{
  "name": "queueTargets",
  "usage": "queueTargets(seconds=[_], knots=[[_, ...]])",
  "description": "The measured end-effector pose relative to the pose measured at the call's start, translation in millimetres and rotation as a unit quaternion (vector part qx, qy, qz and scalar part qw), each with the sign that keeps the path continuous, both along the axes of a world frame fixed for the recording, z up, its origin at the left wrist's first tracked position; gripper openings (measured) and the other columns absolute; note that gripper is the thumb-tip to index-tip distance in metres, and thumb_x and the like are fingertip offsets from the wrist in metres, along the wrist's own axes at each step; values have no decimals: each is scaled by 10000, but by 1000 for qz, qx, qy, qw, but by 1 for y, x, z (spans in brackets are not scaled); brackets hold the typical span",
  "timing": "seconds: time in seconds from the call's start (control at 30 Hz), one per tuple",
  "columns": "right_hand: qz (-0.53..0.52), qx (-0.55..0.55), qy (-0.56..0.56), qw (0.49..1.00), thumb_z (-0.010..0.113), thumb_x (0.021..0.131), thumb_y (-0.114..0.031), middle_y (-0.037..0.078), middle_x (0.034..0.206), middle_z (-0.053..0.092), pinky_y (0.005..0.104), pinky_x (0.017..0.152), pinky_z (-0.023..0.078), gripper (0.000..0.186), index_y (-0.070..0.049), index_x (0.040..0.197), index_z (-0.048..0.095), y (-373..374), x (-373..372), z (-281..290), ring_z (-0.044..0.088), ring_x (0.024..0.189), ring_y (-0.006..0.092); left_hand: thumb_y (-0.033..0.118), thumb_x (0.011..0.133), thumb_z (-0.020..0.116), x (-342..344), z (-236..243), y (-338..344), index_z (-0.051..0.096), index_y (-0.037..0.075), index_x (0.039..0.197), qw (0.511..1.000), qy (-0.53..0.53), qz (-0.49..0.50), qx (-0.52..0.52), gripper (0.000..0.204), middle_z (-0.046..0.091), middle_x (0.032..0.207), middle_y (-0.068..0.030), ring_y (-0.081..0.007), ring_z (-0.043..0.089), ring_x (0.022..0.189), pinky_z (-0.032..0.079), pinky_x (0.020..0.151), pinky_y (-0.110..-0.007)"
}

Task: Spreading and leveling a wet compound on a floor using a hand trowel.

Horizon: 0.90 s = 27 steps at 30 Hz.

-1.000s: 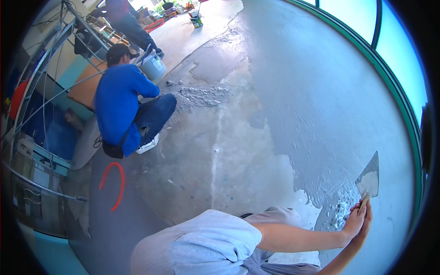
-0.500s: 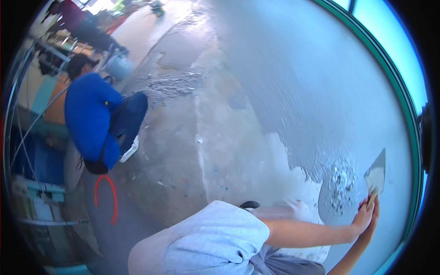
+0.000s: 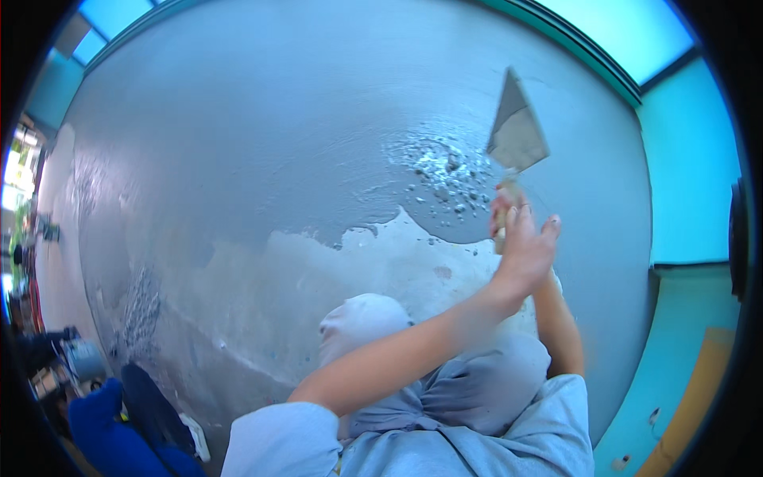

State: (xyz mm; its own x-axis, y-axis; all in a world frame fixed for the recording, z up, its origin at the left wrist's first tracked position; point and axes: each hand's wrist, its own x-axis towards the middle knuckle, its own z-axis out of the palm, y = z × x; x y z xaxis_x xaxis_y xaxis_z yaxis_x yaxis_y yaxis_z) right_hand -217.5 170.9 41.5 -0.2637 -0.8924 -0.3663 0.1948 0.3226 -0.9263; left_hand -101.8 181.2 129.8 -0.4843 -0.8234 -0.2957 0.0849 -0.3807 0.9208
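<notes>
A pointed trowel (image 3: pixel 518 131) with a flat metal blade and pale handle is held up over the wet grey mortar, its tip away from me. My left hand (image 3: pixel 528 242) is closed at the handle, overlapping my right hand. My right hand (image 3: pixel 504 203) grips the handle too; much of it is hidden behind the left. Left of the trowel lies a lumpy, shiny heap of mortar (image 3: pixel 449 167) on the smoothed mortar layer (image 3: pixel 302 119). The layer's ragged edge meets paler bare floor (image 3: pixel 278 278) before my knees (image 3: pixel 485 381).
A teal wall (image 3: pixel 687 183) and a dark green frame edge (image 3: pixel 592 44) bound the floor at right and back. A crouching person in blue (image 3: pixel 107 429) is at the lower left, near a bucket (image 3: pixel 83 359). Rough mortar (image 3: pixel 141 314) lies beyond that person.
My view has swung to the right, so the crouching person now appears at the lower left. Both hands and the trowel appear nearer the middle, still held together.
</notes>
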Motion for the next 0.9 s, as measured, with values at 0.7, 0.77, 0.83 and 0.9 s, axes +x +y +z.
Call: queueTargets(seconds=[0.7,0.77,0.83,0.9], knots=[[-109,-46,-363,924,543,873,-249,10,774,514,276,450,458,180,-103,940,463,4,58,-147,521,648,103,584,853,395,29,-161,-72,434,-17,1181,811,-506,-292,24,685,614,942,-176,-304,604,818,476,754,-425],[-138,-45,-349,926,544,873,-241,11,796,521,283,507,463,178,-99,947,464,2,48,-163,523,677,109,568,846,445,2,-171,-71,444,-77,1124,896,-367,-212,134,702,592,924,-120,-221,571,824,466,732,-375],[-165,-63,-320,931,550,871,-214,14,846,535,297,663,455,175,-94,973,474,-5,51,-175,524,763,124,497,844,481,-12,-203,-69,488,-58,1058,905,-383,-184,38,595,581,877,-103,-196,558,802,456,701,-354],[-185,-58,-331,924,552,869,-204,18,861,537,299,672,454,177,-94,987,479,-5,52,-178,524,778,126,452,855,467,-18,-243,-60,609,64,1040,944,-290,-118,-102,453,646,885,-179,-329,622,786,489,720,-403]])
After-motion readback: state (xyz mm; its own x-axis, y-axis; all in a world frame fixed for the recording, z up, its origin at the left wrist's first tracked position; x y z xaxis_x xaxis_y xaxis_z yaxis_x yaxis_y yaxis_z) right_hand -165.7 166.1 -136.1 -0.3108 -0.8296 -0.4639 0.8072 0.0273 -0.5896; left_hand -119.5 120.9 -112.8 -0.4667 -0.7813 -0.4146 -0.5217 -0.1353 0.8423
